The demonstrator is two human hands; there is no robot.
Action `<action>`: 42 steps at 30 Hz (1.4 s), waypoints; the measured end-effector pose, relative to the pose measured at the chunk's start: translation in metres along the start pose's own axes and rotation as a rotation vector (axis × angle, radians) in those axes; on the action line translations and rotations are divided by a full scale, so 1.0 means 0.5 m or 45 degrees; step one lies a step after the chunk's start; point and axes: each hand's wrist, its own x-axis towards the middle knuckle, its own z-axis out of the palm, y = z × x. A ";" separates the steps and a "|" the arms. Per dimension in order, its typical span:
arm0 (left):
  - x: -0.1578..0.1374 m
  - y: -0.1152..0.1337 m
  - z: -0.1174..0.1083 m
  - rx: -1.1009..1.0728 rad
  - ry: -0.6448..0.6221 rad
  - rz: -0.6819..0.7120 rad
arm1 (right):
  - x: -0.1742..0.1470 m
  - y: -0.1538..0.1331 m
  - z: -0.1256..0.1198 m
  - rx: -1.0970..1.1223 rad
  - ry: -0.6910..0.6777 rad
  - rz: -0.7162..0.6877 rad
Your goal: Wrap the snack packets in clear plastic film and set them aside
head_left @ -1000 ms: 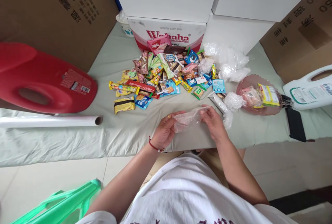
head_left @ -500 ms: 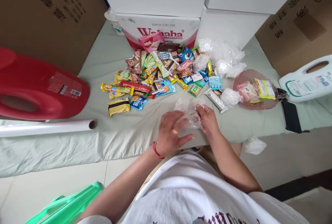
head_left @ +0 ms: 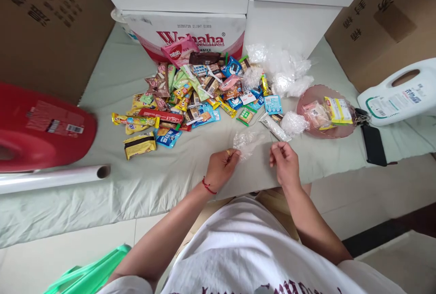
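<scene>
A crumpled piece of clear plastic film (head_left: 247, 143) lies at the table's front edge. My left hand (head_left: 223, 164) is closed, pinching the film's near left corner between thumb and fingers. To the film's right is my right hand (head_left: 285, 162), its fingers curled in a pinch; whether they hold a clear edge of film cannot be made out. Just beyond my right hand lies a silver-white wrapped bar (head_left: 275, 127), with a ball of crumpled clear film (head_left: 294, 123) beside it. Past both hands spreads a pile of wrapped snacks (head_left: 204, 89).
White boxes (head_left: 190, 30) stand behind the snacks. A pink plate (head_left: 306, 123) holds packets at right, near a black phone (head_left: 374, 145) and a white jug (head_left: 398, 94). At left are a red jug (head_left: 68, 126) and a plastic roll (head_left: 57, 177). More crumpled film (head_left: 282, 71) lies behind.
My left hand has closed on the film. My right hand has moved right and off the crumpled part it was pinching. The view has shifted slightly right.
</scene>
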 end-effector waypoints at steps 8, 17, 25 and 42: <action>-0.009 0.008 0.031 -0.328 -0.131 -0.121 | -0.032 0.023 0.050 -0.251 -0.357 -0.281; 0.003 0.016 -0.016 -1.066 0.485 -0.359 | -0.001 -0.010 0.015 0.020 -0.152 -0.039; 0.038 0.017 -0.084 -1.637 0.732 -0.669 | -0.065 0.045 0.030 -0.288 -0.174 -0.259; 0.073 -0.016 -0.090 -1.313 0.747 -0.548 | 0.001 -0.006 0.010 -0.032 -0.244 0.006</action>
